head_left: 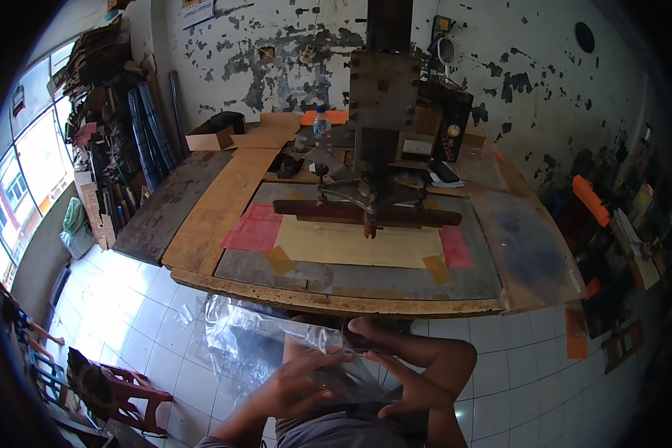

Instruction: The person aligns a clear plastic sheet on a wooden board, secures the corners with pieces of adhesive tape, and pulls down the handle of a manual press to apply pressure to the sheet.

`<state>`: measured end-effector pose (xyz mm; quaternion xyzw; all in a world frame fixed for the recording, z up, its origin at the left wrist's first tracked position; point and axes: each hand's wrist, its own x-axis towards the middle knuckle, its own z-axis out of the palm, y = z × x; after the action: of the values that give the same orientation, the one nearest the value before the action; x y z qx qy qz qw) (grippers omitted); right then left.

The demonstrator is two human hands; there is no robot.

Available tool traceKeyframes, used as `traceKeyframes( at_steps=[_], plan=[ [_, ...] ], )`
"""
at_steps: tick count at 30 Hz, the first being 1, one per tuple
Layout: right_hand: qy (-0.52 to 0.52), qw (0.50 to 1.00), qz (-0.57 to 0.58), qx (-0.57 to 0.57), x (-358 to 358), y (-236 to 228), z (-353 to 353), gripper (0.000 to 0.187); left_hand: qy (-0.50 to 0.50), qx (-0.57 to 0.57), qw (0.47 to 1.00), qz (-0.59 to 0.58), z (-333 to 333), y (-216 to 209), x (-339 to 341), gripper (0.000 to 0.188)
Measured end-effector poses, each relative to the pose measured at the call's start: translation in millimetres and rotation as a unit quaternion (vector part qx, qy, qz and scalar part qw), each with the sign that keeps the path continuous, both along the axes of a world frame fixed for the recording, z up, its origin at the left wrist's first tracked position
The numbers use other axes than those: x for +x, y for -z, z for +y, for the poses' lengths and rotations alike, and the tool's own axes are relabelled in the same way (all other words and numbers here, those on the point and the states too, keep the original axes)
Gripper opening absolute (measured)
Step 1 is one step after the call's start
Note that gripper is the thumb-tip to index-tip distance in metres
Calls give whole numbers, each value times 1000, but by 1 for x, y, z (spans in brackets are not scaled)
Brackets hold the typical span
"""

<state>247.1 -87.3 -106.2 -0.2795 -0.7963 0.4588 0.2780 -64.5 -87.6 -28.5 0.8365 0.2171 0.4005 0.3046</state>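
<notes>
A clear plastic sheet or bag (235,340) lies crumpled across my lap and spreads out to the left beneath the table's front edge. My left hand (299,384) is bent over the plastic, its fingers closed on a fold near my lap. Opposite it, my right hand (418,388) touches the right end of the plastic, thumb and fingers stretched well apart. The plastic passes between both hands, and its shine hides some fingertips.
Ahead stands a worktable (336,302) with a heavy press (384,97), whose dark bar (366,211) sits above a yellowish sheet (358,246) with pink pieces beside it. A bottle (321,123) is farther back. A red stool (138,388) stands at the lower left.
</notes>
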Motion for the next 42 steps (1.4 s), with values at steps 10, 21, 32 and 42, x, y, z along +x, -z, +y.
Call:
traceKeyframes(
  at_steps=[10,21,32,42],
  plan=[
    [27,993,13,-118,-37,58,-5,72,-158,-7,980,-123,3,-6,-40,28],
    [419,862,-42,281,-24,24,-12,46,-343,-5,936,-82,-14,-14,-106,43],
    [50,996,70,14,-18,16,-18,89,-287,30,930,-227,7,9,-104,47],
    [-127,919,179,-327,-61,74,39,69,-215,63,955,-194,8,0,-98,46]
  ],
)
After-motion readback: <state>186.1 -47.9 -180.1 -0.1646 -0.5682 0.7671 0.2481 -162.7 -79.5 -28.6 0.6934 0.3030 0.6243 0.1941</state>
